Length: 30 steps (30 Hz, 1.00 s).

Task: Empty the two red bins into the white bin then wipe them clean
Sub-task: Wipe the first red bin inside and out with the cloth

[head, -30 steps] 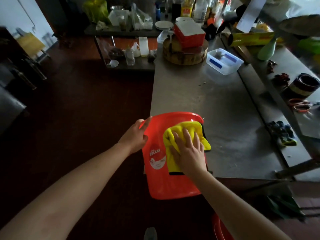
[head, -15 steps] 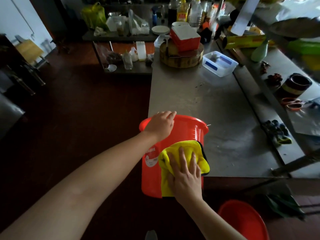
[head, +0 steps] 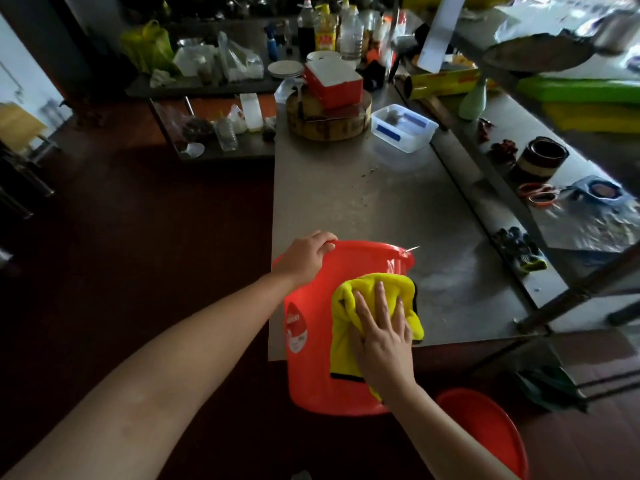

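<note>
While another round red plastic bin [head: 485,434] sits low on the dark floor at the right, the right hand [head: 384,339] lies flat with fingers spread on a yellow fluffy cloth [head: 375,291], pressing it on the side of the big red plastic bin [head: 311,375]. That bin leans at the near corner of the grey metal counter [head: 363,202]. The left hand [head: 304,259] curls over its rim. Farther back stands a clear plastic box [head: 403,129] beside a round wooden block [head: 329,128].
</note>
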Available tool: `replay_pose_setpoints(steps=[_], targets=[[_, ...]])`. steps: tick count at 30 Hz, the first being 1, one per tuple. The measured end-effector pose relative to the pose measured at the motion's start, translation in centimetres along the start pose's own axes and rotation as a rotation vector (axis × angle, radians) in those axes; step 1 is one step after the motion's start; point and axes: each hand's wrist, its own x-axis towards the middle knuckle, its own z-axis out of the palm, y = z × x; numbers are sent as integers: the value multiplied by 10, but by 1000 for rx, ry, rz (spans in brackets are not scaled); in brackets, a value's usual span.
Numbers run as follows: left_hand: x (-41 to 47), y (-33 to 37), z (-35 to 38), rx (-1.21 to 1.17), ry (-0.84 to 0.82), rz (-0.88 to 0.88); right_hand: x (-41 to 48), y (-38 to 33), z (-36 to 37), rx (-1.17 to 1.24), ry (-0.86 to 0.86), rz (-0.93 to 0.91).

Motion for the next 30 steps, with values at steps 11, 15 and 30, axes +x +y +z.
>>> replay_pose_setpoints(steps=[11,15,30], targets=[[-32,-31,2,94,-6,18,33,-9,-2,-231,-51,-93],[-19,-19,0,158,-16,116,37,-21,4,-238,-51,-128],[-14,-43,-13,360,-38,179,85,-13,-15,-208,-116,-200]])
